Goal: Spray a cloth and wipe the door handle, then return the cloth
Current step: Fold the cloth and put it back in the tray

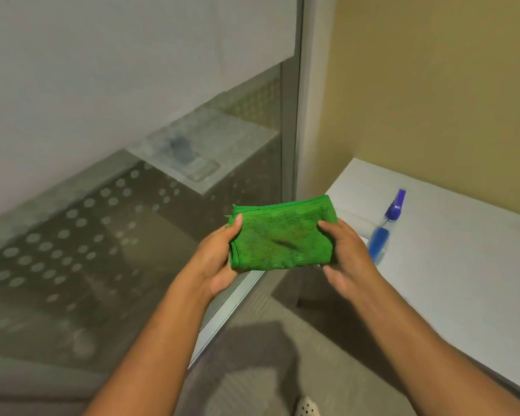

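Note:
A folded green cloth (279, 234) is held in the air in the middle of the view, between both hands. My left hand (219, 259) grips its left edge, thumb on top. My right hand (345, 256) holds its right edge, thumb pressed on the cloth. A spray bottle (385, 228) with blue liquid and a purple nozzle lies on its side on the white table (451, 265), just right of my right hand. No door handle is in view.
A glass partition (132, 205) with a frosted upper band and a dotted lower pattern fills the left, framed by a metal post (294, 115). A yellow wall (433, 85) stands behind the table. Grey carpet (252, 370) lies below, with a spotted shoe (306, 406) at the bottom edge.

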